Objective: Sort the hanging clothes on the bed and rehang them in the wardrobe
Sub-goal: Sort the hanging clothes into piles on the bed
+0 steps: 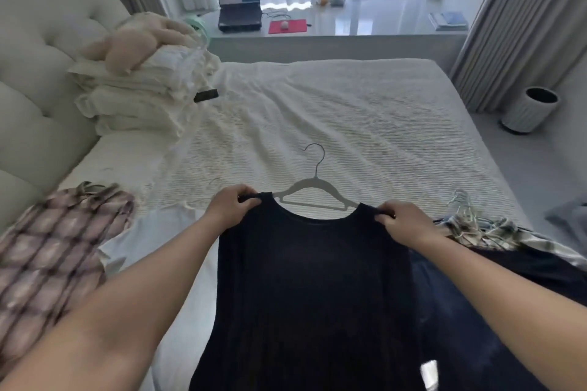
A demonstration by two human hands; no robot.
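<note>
A black sleeveless top (314,279) is held up over the bed (365,111). My left hand (230,208) pinches its left shoulder strap and my right hand (401,222) pinches its right strap. A light grey hanger (314,189) with a dark metal hook lies flat on the bed cover just beyond the neckline. A pink plaid garment (54,251) lies at the near left with a white garment (149,238) beside it. At the near right is a heap of dark blue and checked clothes (495,263) with wire hanger hooks sticking out.
Folded cream bedding (139,98) with a plush toy (136,41) on top sits by the headboard, a small black device (205,95) next to it. A window ledge behind the bed holds a laptop (239,3). A white ribbed bin (529,109) stands on the floor right.
</note>
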